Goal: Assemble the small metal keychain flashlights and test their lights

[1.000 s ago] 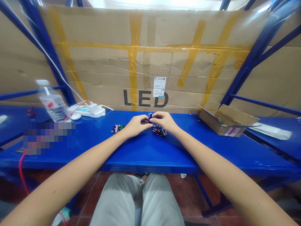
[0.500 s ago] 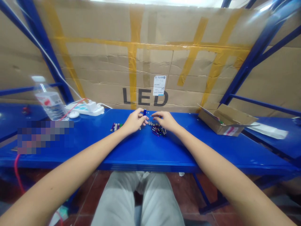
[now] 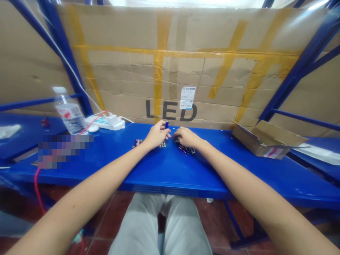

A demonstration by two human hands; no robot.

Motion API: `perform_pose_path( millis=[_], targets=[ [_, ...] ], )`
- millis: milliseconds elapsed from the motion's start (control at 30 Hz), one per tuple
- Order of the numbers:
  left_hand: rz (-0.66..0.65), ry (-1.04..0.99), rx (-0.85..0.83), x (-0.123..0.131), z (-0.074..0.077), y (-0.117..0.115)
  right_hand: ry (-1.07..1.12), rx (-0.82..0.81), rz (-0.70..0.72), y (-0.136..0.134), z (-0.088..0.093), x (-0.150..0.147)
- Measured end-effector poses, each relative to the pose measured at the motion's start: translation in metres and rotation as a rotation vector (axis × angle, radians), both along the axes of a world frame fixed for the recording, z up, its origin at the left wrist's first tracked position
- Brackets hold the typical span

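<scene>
On the blue table [image 3: 164, 173] I see my left hand [image 3: 157, 135] pinching a small blue piece [image 3: 166, 124] upright. My right hand [image 3: 187, 137], just beside, lies on the pile of small pieces [image 3: 186, 151]; if it grips one I cannot tell. Behind stands a cardboard sheet [image 3: 127, 81].

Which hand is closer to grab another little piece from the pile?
The right one, most likely. The right hand rests on the pile of small pieces, while the left hand is busy pinching a small blue piece.
</scene>
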State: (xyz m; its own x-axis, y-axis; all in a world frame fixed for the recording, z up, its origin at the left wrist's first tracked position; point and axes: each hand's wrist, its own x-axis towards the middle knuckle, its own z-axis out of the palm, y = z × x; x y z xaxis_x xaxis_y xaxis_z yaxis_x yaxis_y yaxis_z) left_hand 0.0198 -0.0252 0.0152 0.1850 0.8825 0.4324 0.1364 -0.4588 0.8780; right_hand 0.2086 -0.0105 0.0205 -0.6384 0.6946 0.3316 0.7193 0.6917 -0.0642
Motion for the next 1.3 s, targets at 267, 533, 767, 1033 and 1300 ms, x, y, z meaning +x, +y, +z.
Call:
perform_pose_path(
  millis=[267, 533, 767, 1033, 1300],
  targets=[
    [-0.001, 0.006, 0.016, -0.003, -0.001, 0.001, 0.01, -0.036, -0.039, 0.001, 0.0, -0.001],
    [-0.011, -0.006, 0.002, -0.005, -0.003, 0.003, 0.631, -0.147, -0.213, 0.014, 0.006, 0.017],
    [-0.085, 0.19, 0.113, -0.004, -0.005, -0.006, 1.021, -0.358, 0.032, -0.014, 0.018, 0.011],
    [-0.094, 0.313, 0.228, -0.006, 0.0, -0.014, 0.95, -0.236, 0.06, -0.034, 0.016, 0.003],
    [-0.076, 0.448, 0.283, -0.009, 0.003, -0.02, 0.931, -0.324, 0.082, -0.035, 0.01, 0.004]
  ],
)
